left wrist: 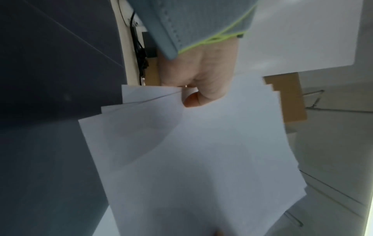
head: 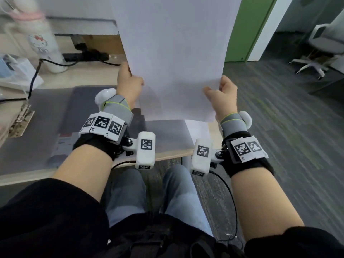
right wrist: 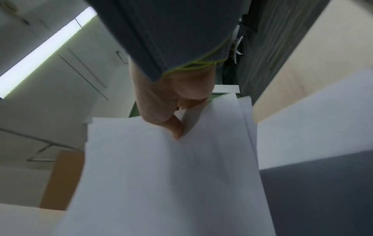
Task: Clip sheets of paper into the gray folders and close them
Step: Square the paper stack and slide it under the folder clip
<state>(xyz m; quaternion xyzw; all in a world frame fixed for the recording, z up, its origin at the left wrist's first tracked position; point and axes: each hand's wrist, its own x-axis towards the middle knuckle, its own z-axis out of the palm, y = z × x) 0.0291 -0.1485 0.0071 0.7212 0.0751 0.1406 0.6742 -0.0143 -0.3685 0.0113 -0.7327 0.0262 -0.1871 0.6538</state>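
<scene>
A stack of white paper sheets (head: 173,53) stands upright in the air over the desk's right end. My left hand (head: 130,84) pinches its left edge, thumb on the near face. My right hand (head: 221,94) pinches its right edge the same way. The left wrist view shows the sheets (left wrist: 191,159) slightly fanned at one corner under my thumb (left wrist: 193,99). In the right wrist view the sheets (right wrist: 161,183) bend under my thumb (right wrist: 177,129). A gray folder (head: 55,116) lies open flat on the desk below and left of the paper, its metal clip (head: 23,112) at the left edge.
More white paper (head: 197,131) lies at the desk's right corner. A white bottle (head: 44,43), a black power strip (head: 85,56) with cables and a plastic bag (head: 14,69) stand at the back left. An office chair (head: 320,49) is on the carpet to the right.
</scene>
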